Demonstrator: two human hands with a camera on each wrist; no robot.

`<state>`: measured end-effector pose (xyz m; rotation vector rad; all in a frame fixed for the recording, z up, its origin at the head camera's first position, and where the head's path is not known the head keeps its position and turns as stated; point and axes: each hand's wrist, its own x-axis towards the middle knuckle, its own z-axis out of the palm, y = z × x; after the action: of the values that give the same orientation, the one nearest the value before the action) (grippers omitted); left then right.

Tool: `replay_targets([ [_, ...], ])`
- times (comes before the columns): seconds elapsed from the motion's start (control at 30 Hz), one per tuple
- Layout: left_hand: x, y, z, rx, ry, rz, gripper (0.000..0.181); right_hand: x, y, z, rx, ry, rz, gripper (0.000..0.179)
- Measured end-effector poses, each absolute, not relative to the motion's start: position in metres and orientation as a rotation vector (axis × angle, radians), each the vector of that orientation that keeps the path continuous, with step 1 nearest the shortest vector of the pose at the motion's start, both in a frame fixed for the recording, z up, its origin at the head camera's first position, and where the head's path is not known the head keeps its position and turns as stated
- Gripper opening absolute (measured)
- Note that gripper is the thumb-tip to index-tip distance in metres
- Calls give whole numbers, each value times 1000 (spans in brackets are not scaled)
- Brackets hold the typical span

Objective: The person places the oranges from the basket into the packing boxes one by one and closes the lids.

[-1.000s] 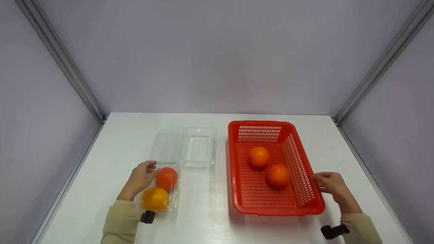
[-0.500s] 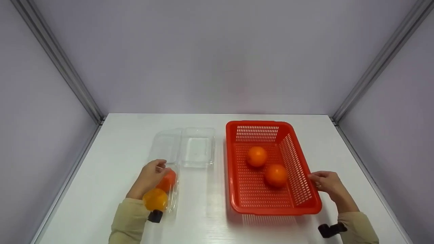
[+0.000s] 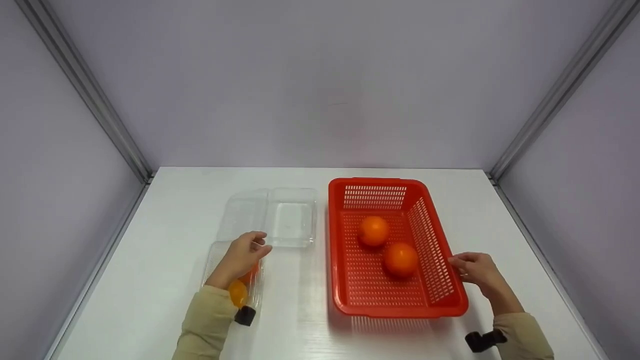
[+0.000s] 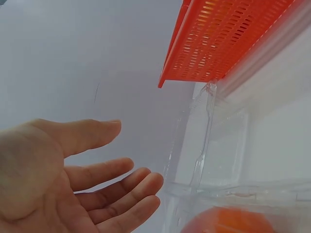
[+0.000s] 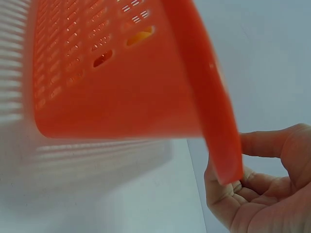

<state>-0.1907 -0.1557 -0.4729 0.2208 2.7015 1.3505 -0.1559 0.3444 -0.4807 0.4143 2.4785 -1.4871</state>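
My left hand (image 3: 242, 257), fingers loosely bent and parted, hovers over a clear plastic clamshell box (image 3: 258, 295) and holds nothing. Inside that box are a reddish-orange round fruit (image 3: 251, 272) and a yellow-orange one (image 3: 238, 293), both partly hidden by the hand and wrist. A red perforated plastic basket (image 3: 336, 260) stands on the right with two oranges, a farther orange (image 3: 374, 231) and a nearer orange (image 3: 401, 259). With thumb and fingers my right hand (image 3: 477, 272) pinches the basket's right rim; the right wrist view shows the thumb and fingers on either side of it.
Behind the fruit box lies a second clear clamshell box (image 3: 292, 220), its lid (image 3: 243, 215) folded out to the left. The white table (image 3: 300, 320) is enclosed by pale panels (image 3: 320, 90) at the back and sides.
My left hand has moved right across the fruit box, covering more of the fruit. The red basket has slid slightly left with the oranges, my right hand keeping its grip on the rim.
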Motion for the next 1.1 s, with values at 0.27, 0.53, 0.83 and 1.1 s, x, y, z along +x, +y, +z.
replay_targets([
  [0.27,-198,-139,-468,287,2674,1347,37,-158,348,-482,367,2437,-1505,42],
  [0.53,-200,-122,-466,409,2661,1373,36,-160,350,-481,356,2408,-1501,44],
  [0.83,-203,-105,-466,584,2649,1323,37,-159,350,-479,358,2407,-1489,44],
  [1.1,-206,-90,-462,654,2622,1291,37,-159,352,-480,331,2360,-1510,41],
])
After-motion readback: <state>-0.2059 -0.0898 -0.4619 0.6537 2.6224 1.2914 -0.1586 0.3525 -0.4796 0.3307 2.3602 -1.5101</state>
